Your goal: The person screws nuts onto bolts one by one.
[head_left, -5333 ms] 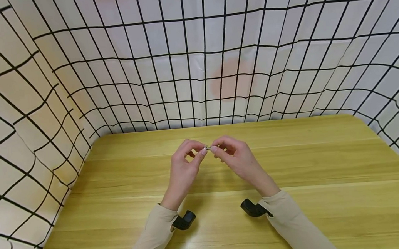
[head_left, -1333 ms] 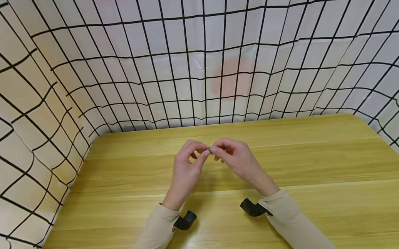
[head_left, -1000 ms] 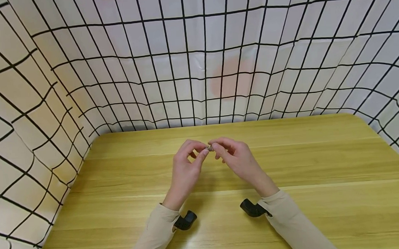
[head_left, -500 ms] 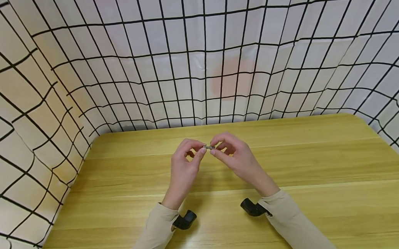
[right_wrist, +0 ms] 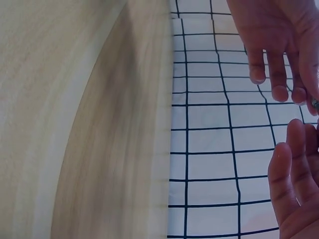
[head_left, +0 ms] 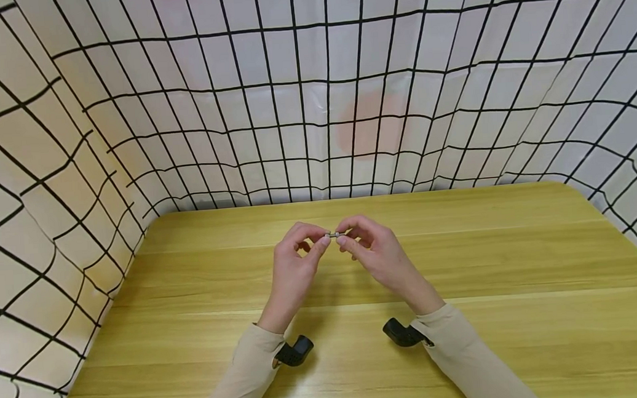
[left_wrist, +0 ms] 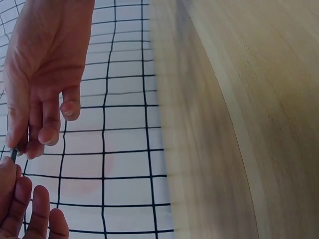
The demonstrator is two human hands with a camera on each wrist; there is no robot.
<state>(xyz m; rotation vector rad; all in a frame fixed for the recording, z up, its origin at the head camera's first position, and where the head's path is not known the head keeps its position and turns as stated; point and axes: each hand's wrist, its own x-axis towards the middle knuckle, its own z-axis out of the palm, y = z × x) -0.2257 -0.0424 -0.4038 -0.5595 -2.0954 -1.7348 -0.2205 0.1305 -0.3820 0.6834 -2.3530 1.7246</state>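
Note:
A small metal bolt (head_left: 333,235) lies level between both hands in the head view, with a wider piece like a nut near its right end. My left hand (head_left: 294,265) pinches the left end between thumb and index finger. At the other end, my right hand (head_left: 380,254) pinches the wider piece. Only a dark bit of the bolt (left_wrist: 14,155) shows in the left wrist view, where the right hand (left_wrist: 50,64) is above and the left hand (left_wrist: 22,209) below. Fingertips cover both ends.
Both hands are above a wooden table (head_left: 330,371). A white curtain with a black grid (head_left: 312,107) surrounds its back and sides. Black wrist cameras (head_left: 296,351) stick out inward from the beige sleeves (head_left: 470,349).
My right thumb and index finger shift about the bolt's right end, spreading apart half a second ago and pinching again now. The left hand keeps its pinch, moving slightly left.

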